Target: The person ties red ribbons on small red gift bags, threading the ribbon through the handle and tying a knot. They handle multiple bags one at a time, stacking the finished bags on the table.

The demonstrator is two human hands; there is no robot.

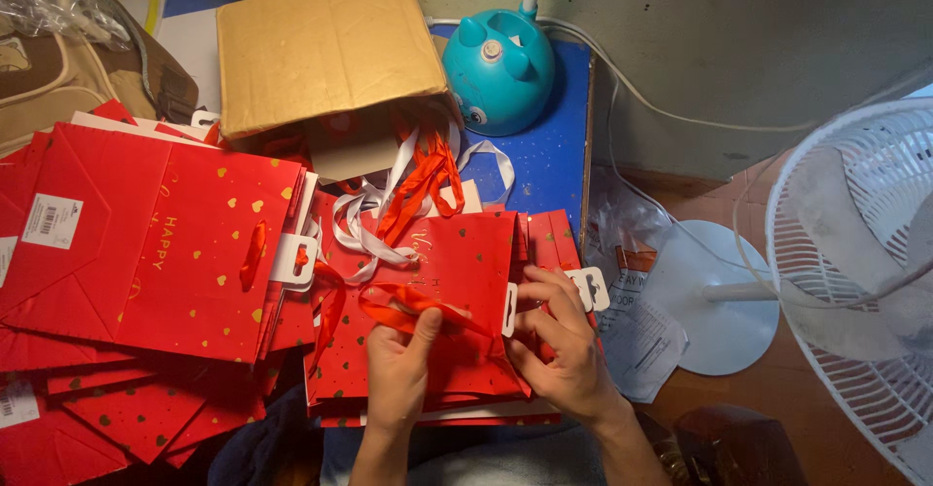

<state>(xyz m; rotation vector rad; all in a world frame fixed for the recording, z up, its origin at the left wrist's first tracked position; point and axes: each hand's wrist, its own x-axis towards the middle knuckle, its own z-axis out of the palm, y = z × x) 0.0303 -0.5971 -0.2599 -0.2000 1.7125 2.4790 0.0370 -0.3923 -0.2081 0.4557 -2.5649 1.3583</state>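
Working nearest the camera, the left hand (398, 369) rests on a flat red gift bag (437, 292), thumb up against an orange ribbon handle (413, 303) that it appears to pinch. The right hand (564, 350) is closed narrowly on the bag's right edge, fingers curled beside a white hang tag (509, 309). The bag lies on top of a small stack of similar bags, directly in front of the person. To the left, a larger pile of red bags (165, 253) with gold hearts fans out across the surface. Beyond, tangled white and orange ribbons (408, 190) spill from an overturned cardboard box (330, 49); a teal rounded appliance (498, 68) stands behind on a blue surface (554, 146). Risk, as a judgement: pulling the ribbon hard could tear the paper at its hole, and the loose ribbons could snag (they cross one another closely). A white fan (855, 262) is cut off at the right edge. The box interior and the lower bags in each stack are hidden.
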